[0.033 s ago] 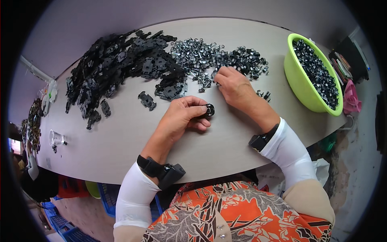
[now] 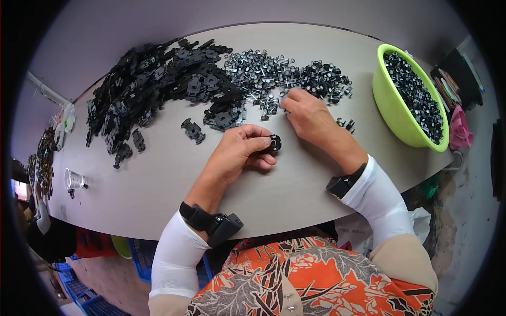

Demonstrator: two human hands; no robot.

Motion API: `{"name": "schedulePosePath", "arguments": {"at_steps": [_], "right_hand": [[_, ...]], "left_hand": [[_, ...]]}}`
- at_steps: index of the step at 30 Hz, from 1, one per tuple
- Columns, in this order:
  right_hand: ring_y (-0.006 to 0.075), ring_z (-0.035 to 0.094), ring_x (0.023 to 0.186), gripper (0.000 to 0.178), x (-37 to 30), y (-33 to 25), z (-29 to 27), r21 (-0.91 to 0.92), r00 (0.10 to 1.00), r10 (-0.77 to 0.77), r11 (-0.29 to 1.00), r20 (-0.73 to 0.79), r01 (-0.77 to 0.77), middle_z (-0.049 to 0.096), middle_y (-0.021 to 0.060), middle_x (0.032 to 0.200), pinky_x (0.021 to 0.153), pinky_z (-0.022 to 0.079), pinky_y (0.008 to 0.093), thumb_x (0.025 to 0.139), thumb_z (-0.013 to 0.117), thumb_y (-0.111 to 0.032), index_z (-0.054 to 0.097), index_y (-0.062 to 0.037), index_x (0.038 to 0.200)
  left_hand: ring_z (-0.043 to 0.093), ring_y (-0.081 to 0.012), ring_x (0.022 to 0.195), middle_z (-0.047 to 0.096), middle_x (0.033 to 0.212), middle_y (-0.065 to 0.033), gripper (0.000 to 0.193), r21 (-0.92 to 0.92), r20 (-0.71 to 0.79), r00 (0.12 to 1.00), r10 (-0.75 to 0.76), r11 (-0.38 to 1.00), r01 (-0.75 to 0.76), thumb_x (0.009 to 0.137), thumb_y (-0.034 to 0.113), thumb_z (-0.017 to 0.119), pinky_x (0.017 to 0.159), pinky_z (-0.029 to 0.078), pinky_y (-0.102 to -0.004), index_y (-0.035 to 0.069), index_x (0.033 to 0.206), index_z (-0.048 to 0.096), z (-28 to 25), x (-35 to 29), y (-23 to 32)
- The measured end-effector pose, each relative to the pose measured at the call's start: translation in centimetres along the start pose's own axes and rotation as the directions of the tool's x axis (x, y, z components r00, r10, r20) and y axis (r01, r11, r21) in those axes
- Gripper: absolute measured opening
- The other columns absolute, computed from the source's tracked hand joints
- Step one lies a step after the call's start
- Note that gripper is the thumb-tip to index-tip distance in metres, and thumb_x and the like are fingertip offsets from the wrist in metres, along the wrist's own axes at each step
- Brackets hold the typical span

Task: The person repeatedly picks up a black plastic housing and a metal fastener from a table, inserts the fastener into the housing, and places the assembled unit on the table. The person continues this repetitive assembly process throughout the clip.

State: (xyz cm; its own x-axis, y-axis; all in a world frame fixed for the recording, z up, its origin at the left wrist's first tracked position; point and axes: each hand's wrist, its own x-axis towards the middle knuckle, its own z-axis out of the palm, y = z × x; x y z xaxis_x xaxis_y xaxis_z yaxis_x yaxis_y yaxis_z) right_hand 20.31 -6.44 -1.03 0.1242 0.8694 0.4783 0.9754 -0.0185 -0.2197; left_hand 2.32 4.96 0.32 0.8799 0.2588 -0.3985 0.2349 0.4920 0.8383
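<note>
Head view: little changed; left hand [image 2: 238, 150] still pinches black part [image 2: 275, 142].

Left hand [image 2: 243, 150]: well left of the green tub [image 2: 396, 117], roughly level with its near rim. Thumb side up; thumb straight, pressing toward the bent index finger in a firm pinch. Remaining fingers curled loosely beneath. Left forearm [image 2: 206, 196] slants up and inward, toward the tub's side; wrist nearly straight.

Right hand [image 2: 308, 113]: also left of the tub, but nearer to it than the left, and reaching farther out from the body. Back of hand uppermost, fingers bent, tips hidden or blurred; grip unreadable. Right forearm [image 2: 345, 151] angles up and away from the tub; elbow bent.
</note>
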Motion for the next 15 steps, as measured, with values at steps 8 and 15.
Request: {"name": "schedulePosePath", "arguments": {"at_steps": [8,15], "right_hand": [[0.0232,0.06,0.065,0.018,-1.3,-1.5,-2.1,0.448,0.961,0.218,0.851,0.173,-0.274,0.062,0.0106,0.074,0.06,0.047,0.0341,0.07,0.058,0.003,0.062,0.0011,0.087],[0.0177,0.059,0.064,0.014,-1.7,-1.2,-4.0,0.526,0.813,0.029,0.749,0.581,-0.403,0.062,0.0094,0.072,0.061,0.046,0.0303,0.071,0.062,-0.005,0.065,0.0004,0.084]], "left_hand": [[0.068,-0.02,0.067,0.065,0.087,-0.0139,0.025,0.017,-0.007,1.0,0.003,1.0,-0.003,0.087,0.009,0.059,0.058,0.058,-0.0285,-0.005,0.107,0.055,-0.5,0.0,-0.1],[0.068,-0.0211,0.065,0.064,0.084,-0.0155,0.024,-0.003,-0.003,1.0,-0.004,1.0,0.004,0.087,0.008,0.057,0.055,0.058,-0.0272,-0.008,0.105,0.057,-0.8,0.0,0.0]]}}
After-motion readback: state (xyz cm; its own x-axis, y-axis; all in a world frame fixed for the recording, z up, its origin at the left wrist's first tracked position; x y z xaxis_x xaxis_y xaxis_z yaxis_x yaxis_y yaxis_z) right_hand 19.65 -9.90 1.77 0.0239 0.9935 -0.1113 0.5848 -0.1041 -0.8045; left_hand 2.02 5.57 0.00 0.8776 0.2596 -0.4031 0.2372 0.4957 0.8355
